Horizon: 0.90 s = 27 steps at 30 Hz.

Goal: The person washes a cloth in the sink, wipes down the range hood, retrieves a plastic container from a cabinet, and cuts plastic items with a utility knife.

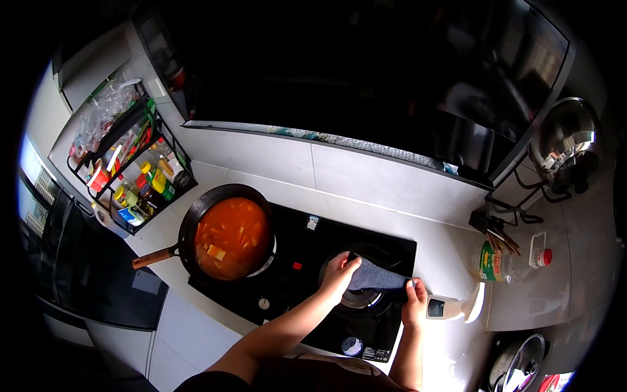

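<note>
A dark grey-blue cloth (pixel 377 277) is stretched between my two hands above the right burner of the black glass hob (pixel 297 287). My left hand (pixel 339 274) is closed on its left end, and my right hand (pixel 415 302) pinches its right corner. On the left burner stands a dark pan (pixel 188 228) with a wooden handle, holding red-orange soup (pixel 228 235) with pale pieces in it. The right burner is partly hidden under the cloth.
A black rack (pixel 134 157) of bottles and packets stands at the left. Right of the hob lie a spray bottle (pixel 450 308) and a large plastic bottle (pixel 516 266). A glass-lidded pot (pixel 519 366) is at the lower right; a metal lid (pixel 565 140) hangs above.
</note>
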Available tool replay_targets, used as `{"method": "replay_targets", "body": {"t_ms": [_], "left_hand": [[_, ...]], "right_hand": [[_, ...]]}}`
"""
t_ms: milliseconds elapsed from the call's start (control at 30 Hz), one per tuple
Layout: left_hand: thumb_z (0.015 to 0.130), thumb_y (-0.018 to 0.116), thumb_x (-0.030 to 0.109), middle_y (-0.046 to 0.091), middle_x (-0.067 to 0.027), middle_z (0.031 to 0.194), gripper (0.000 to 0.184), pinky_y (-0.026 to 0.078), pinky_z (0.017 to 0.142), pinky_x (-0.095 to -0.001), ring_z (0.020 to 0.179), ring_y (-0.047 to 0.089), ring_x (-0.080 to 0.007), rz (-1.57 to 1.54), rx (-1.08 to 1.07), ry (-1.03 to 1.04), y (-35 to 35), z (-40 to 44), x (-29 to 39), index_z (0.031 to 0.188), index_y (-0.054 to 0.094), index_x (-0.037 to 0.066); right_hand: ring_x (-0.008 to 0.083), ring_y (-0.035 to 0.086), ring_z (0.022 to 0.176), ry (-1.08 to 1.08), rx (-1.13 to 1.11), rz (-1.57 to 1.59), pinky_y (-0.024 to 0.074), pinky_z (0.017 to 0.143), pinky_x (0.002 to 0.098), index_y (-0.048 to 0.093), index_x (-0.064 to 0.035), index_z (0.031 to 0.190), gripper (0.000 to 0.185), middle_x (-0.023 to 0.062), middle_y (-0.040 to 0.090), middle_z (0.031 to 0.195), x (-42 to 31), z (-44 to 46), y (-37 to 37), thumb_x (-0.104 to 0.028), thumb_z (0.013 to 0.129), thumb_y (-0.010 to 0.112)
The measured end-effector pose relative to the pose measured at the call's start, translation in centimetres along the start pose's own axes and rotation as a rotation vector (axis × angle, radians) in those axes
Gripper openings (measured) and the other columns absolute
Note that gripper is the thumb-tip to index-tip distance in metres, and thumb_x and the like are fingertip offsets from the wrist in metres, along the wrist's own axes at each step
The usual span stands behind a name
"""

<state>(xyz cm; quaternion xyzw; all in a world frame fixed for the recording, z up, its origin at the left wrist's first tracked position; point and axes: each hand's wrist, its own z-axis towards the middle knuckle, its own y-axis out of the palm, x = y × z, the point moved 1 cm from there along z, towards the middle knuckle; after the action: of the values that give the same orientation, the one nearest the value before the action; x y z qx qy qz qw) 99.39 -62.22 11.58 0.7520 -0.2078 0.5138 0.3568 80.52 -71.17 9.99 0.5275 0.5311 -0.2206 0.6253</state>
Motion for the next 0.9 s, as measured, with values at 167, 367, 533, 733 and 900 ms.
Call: {"method": "replay_targets", "body": {"t_ms": [167, 367, 533, 733, 900], "left_hand": [[0.086, 0.061, 0.007, 0.052, 0.0066, 0.079, 0.006, 0.038, 0.070, -0.0204, 0.076, 0.048, -0.0032, -0.013, -0.058, 0.067, 0.1, -0.3, 0.7, 0.085, 0.056, 0.009], [0.084, 0.058, 0.001, 0.053, 0.0060, 0.082, 0.010, 0.039, 0.073, -0.0209, 0.079, 0.048, -0.0038, 0.013, -0.074, 0.076, -0.3, -0.2, 0.2, 0.091, 0.057, 0.007], [0.082, 0.062, 0.005, 0.055, -0.0122, 0.120, 0.053, 0.041, 0.093, -0.0277, 0.109, 0.053, -0.0167, 0.259, -0.080, 0.262, -0.5, 0.1, -1.7, 0.131, 0.043, 0.000], [0.082, 0.059, 0.003, 0.054, -0.0149, 0.125, 0.054, 0.038, 0.098, -0.0293, 0.115, 0.051, -0.0195, 0.290, -0.058, 0.332, -0.5, 0.4, -0.1, 0.133, 0.040, -0.001], [0.082, 0.056, -0.007, 0.052, -0.0069, 0.122, 0.050, 0.039, 0.098, -0.0283, 0.112, 0.050, -0.0131, 0.213, -0.080, 0.198, -0.1, 0.1, 0.4, 0.129, 0.044, 0.000]], "right_hand": [[0.0075, 0.050, 0.077, -0.101, -0.062, -0.046, 0.0407, 0.077, 0.0232, 0.055, -0.0071, 0.086, 0.007, -0.0031, 0.055, 0.079, 0.5, 0.1, -1.0, -0.012, 0.092, 0.056], [0.0078, 0.052, 0.077, 0.020, 0.061, 0.157, 0.0417, 0.075, 0.0231, 0.058, -0.0084, 0.085, 0.008, -0.0026, 0.057, 0.080, 1.1, 0.7, -2.3, -0.013, 0.089, 0.062], [0.0136, 0.058, 0.088, 0.284, 0.118, 0.216, 0.0461, 0.085, 0.0297, 0.059, -0.0060, 0.096, 0.016, 0.0018, 0.062, 0.095, 1.7, 0.4, -2.4, -0.020, 0.089, 0.063], [0.0170, 0.061, 0.092, 0.363, -0.373, -0.037, 0.0470, 0.086, 0.0300, 0.055, -0.0001, 0.105, 0.038, 0.0071, 0.063, 0.100, 1.1, -0.6, -1.3, -0.002, 0.072, 0.076], [0.0213, 0.059, 0.101, 0.275, -0.298, 0.237, 0.0450, 0.093, 0.0349, 0.056, -0.0005, 0.108, 0.041, 0.0095, 0.062, 0.106, 2.9, -0.4, -2.1, -0.002, 0.070, 0.070]]}}
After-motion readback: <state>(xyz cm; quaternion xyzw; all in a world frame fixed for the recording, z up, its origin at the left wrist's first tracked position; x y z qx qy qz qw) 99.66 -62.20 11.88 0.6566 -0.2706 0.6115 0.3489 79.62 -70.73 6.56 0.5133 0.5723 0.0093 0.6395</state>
